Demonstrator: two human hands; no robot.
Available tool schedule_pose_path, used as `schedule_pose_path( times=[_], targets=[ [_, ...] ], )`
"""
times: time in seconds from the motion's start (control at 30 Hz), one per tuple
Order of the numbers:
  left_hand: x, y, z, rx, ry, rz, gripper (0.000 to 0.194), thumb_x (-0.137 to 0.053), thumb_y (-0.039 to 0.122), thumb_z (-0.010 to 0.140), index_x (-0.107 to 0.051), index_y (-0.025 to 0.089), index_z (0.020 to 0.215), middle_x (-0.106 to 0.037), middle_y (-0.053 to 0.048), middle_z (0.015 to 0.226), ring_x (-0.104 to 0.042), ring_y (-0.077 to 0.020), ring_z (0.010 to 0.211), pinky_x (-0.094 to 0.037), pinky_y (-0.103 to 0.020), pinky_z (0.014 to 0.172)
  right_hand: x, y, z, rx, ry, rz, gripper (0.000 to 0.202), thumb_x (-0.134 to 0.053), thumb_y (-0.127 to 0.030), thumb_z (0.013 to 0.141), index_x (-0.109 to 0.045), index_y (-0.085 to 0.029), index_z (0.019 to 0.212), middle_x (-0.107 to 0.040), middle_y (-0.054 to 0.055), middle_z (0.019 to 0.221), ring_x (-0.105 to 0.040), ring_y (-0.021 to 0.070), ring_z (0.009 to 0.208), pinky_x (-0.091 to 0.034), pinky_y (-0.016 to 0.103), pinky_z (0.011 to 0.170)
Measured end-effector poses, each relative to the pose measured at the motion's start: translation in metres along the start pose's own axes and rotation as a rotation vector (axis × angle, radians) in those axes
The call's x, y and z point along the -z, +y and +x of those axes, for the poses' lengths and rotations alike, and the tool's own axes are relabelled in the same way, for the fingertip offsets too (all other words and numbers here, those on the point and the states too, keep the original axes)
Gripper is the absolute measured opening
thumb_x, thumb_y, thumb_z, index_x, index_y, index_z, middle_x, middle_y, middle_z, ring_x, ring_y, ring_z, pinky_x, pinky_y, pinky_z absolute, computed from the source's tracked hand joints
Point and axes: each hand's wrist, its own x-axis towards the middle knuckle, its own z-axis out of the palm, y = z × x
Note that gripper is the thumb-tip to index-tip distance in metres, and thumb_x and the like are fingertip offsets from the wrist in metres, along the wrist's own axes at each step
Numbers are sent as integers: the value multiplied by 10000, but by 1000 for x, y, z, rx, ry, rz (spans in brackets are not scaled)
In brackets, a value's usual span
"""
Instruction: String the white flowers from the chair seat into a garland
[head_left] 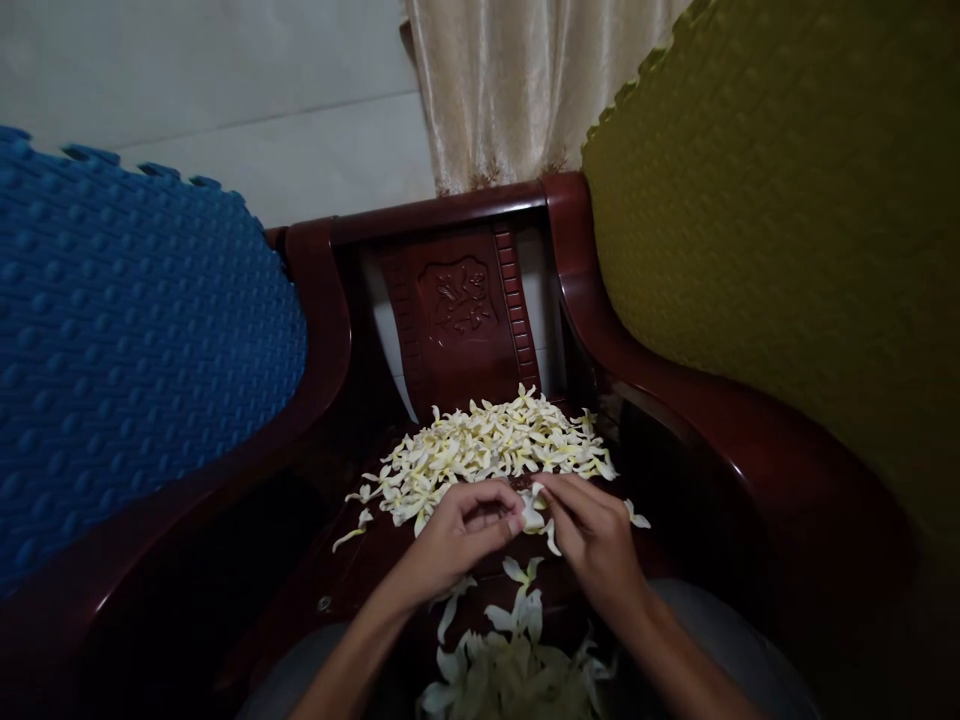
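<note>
My left hand [474, 528] is curled, thumb and forefinger pinched on the edge of a white flower [532, 512]. From the other side, my right hand [596, 530] has its fingers closed at the top of the same flower; any thin thing between those fingertips is too small to make out. Just beyond both hands, a heap of white flowers with yellowish centres [495, 440] covers the back of the dark red wooden seat [349, 565]. Below my hands, near my lap, lies a second cluster of white flowers [517, 675], dim and partly cut off by the lower edge.
The seat belongs to a wooden armchair with a carved backrest [461, 310]. Its right armrest [720, 440] and left armrest [247, 470] flank my arms. A blue foam mat [142, 330] stands at left, a yellow-green one [780, 220] at right. Behind hangs a beige curtain [499, 90].
</note>
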Motion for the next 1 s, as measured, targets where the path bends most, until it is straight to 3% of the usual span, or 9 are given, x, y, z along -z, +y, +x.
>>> schedule_pose_path(
  times=[0.27,0.57,0.67,0.83,1.0],
  targets=[
    [6,-4,3,52,-73,-130,290,-697,403,709,-589,135,727,-487,1,639,-428,-109,596,-339,-219,570,7,-1,3,271,-53,-307,353,-435,-42,852,-623,-130,1137,-705,133,974,-672,236,841,-546,353,724],
    [8,-6,7,59,-56,-163,288,-684,402,691,-571,139,718,-473,3,646,-418,-110,601,-357,-226,591,-7,-3,5,73,-51,-215,368,-446,7,799,-667,-197,1010,-697,72,828,-670,195,753,-529,274,686],
    [9,-10,7,52,-36,-57,273,-658,394,732,-557,142,728,-489,7,645,-437,-116,612,-360,-225,598,-7,-6,5,21,-52,-225,341,-458,3,800,-676,-210,953,-686,55,779,-661,184,699,-510,254,634],
    [1,-17,7,27,140,212,329,-599,481,807,-479,176,771,-481,31,674,-437,-118,624,-356,-214,586,-11,-13,-4,1,-49,-242,312,-456,-26,829,-665,-204,977,-682,56,759,-661,190,690,-494,256,634],
    [-5,-13,4,-117,183,509,318,-524,449,871,-514,165,731,-524,-4,711,-492,-155,712,-389,-243,671,-16,-14,-10,-24,-43,-185,283,-430,-61,879,-662,-185,984,-682,65,763,-657,180,681,-483,247,643]
  ],
)
